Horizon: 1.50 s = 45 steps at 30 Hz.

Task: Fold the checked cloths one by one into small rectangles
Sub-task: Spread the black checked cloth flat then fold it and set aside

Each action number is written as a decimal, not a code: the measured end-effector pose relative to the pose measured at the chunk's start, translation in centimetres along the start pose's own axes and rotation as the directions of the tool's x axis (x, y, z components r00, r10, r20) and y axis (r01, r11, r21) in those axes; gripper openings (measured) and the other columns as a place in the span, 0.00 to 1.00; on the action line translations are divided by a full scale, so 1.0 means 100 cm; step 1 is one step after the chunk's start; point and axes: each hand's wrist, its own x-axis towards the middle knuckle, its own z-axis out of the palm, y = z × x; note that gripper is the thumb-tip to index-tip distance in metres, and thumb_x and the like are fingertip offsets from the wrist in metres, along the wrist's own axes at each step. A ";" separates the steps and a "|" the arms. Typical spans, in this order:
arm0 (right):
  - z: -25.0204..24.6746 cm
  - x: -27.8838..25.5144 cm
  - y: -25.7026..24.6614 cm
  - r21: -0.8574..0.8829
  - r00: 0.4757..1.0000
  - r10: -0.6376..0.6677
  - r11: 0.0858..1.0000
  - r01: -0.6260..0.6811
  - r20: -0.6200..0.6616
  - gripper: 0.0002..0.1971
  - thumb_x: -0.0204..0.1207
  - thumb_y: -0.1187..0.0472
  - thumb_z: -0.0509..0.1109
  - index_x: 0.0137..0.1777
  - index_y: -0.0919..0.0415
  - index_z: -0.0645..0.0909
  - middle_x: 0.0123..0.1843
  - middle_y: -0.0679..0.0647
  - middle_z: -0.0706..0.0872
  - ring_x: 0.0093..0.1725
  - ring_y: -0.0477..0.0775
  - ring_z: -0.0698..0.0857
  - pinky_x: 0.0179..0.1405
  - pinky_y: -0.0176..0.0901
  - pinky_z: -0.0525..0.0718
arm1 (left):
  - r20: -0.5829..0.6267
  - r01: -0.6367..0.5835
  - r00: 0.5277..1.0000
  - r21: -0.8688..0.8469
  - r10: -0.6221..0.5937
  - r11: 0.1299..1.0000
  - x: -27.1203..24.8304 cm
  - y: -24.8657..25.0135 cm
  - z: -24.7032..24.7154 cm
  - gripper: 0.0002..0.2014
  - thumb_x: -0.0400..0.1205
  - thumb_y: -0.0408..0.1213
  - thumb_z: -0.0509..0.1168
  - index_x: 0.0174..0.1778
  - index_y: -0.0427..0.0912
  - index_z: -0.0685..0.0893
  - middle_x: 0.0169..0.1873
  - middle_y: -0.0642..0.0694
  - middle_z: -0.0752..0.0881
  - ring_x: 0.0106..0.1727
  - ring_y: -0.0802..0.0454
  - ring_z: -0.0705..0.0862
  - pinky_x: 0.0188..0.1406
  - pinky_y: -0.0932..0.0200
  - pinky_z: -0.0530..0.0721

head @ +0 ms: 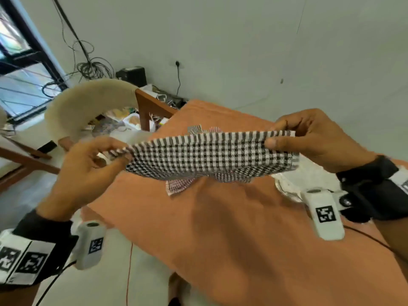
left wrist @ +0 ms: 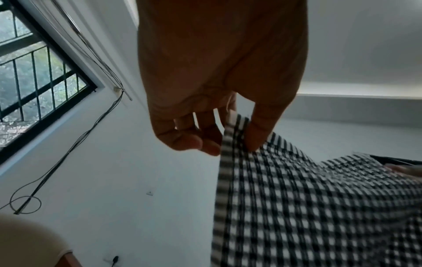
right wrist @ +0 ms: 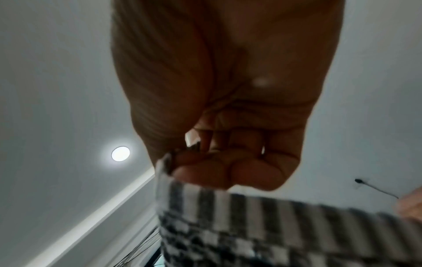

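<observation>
Above the orange table (head: 220, 228), my left hand (head: 88, 171) and right hand (head: 313, 138) pinch the black checked cloth (head: 209, 155) taut by its corners; mid-fold, I judge; next I should bring the ends together.

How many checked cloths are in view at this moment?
3, as far as I can tell: a black-and-white cloth pinched between left hand and right hand, a reddish cloth and a grey cloth on the table beneath. More may be hidden.

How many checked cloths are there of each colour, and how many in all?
Black-and-white checked cloth, held up by the left hand and the right hand: 1
Red-and-white checked cloth, lying under it on the orange table cover: 1 that I can make out
Total: 2
</observation>
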 end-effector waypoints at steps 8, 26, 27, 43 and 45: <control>0.008 -0.099 -0.026 -0.416 0.900 0.174 0.909 0.010 0.401 0.08 0.71 0.56 0.82 0.45 0.53 0.86 0.36 0.43 0.91 0.33 0.46 0.89 0.32 0.38 0.84 | 0.536 0.087 0.839 -0.293 0.088 0.952 -0.121 0.130 0.102 0.27 0.78 0.46 0.73 0.73 0.50 0.78 0.60 0.49 0.88 0.65 0.50 0.85 0.63 0.46 0.83; 0.073 -0.164 0.077 -0.151 0.997 -0.019 0.988 0.030 0.074 0.08 0.83 0.52 0.69 0.43 0.51 0.81 0.34 0.40 0.80 0.34 0.39 0.79 0.36 0.36 0.75 | 0.103 0.207 0.978 -0.604 -0.183 0.769 -0.153 0.142 0.123 0.04 0.84 0.34 0.62 0.46 0.41 0.82 0.42 0.45 0.89 0.44 0.48 0.87 0.45 0.54 0.86; 0.068 -0.165 0.078 -0.157 0.998 -0.012 0.987 0.023 0.069 0.09 0.82 0.52 0.70 0.41 0.51 0.81 0.33 0.40 0.80 0.33 0.39 0.78 0.35 0.37 0.74 | 0.074 0.202 0.977 -0.602 -0.199 0.773 -0.150 0.139 0.114 0.05 0.85 0.34 0.61 0.46 0.44 0.82 0.43 0.47 0.89 0.46 0.49 0.88 0.48 0.53 0.86; -0.098 -0.284 0.025 -0.477 0.869 0.485 0.790 -0.387 0.098 0.13 0.63 0.38 0.79 0.48 0.29 0.86 0.48 0.28 0.89 0.48 0.33 0.87 0.50 0.27 0.81 | 0.062 0.054 0.998 -0.690 -0.014 0.722 -0.078 0.134 0.118 0.11 0.88 0.32 0.57 0.46 0.50 0.80 0.40 0.53 0.88 0.43 0.56 0.85 0.45 0.62 0.86; -0.110 -0.314 0.020 -0.528 0.866 0.496 0.755 -0.389 0.071 0.10 0.65 0.37 0.79 0.42 0.20 0.81 0.43 0.22 0.86 0.45 0.29 0.84 0.45 0.21 0.76 | 0.116 0.064 0.993 -0.680 0.022 0.730 -0.074 0.145 0.141 0.10 0.88 0.31 0.57 0.47 0.49 0.81 0.42 0.53 0.89 0.43 0.56 0.87 0.43 0.63 0.88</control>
